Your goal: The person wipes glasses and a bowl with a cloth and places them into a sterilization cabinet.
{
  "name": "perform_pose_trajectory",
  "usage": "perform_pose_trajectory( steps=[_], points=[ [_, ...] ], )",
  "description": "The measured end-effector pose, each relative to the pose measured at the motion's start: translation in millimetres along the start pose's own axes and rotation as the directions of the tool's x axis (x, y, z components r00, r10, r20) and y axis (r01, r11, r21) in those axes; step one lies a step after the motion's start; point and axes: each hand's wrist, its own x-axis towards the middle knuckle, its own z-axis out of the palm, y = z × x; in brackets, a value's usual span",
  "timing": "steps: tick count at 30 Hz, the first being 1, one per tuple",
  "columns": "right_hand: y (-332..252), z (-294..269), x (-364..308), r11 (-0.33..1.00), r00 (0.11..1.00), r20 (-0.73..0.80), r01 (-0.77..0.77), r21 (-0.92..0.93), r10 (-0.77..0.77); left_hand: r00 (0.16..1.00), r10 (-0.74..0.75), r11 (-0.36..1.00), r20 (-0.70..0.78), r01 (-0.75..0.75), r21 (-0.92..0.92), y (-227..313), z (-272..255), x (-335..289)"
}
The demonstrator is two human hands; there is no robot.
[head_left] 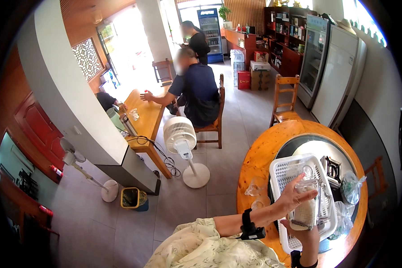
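Observation:
Over a white slotted plastic basket (277, 169), both of my hands are on a clear container (305, 206) with a whitish lower part; what is in it, I cannot make out. My left hand (294, 196) comes from the left and lies across its upper part, fingers bent around the side. Lower down, my right hand (303, 234) grips the base, its fingers partly hidden by the container. Another clear rounded piece (307, 169) shows in the basket just beyond my left fingers. Dark bands with small boxes sit on both wrists.
A round wooden table (254, 156) bears the basket, clear cups (256, 186), a portable stove (331, 169) and knotted plastic bags (353, 185). Farther off stand a white fan (181, 134), a bin (135, 199), a wooden chair (285, 100) and a seated person (201, 94) at another table.

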Motion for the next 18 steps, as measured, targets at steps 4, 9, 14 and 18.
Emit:
perform_pose_trajectory(
  steps=[4,9,14,18],
  points=[
    [41.9,18.7,7.9,0.983,0.994,-0.056,0.105,0.149,-0.097,0.998,0.029,0.977,0.05,-0.039,0.211,-4.4,-10.3,2.5],
    [86.9,2.5,-5.0,0.7,0.958,-0.277,0.248,0.67,-0.074,0.96,0.061,0.998,0.272,-0.068,0.016,25.5,-14.9,-4.0],
    [64.6,-5.3,-29.7,0.587,0.927,-0.371,0.329,0.74,-0.052,0.782,0.318,0.922,0.536,-0.387,0.018,-10.4,-14.5,11.0],
    [42.5,-14.0,-55.4,0.838,0.981,-0.156,0.183,0.515,-0.118,0.8,0.21,0.978,0.562,-0.174,-0.119,8.2,-7.2,-2.7]
  ],
)
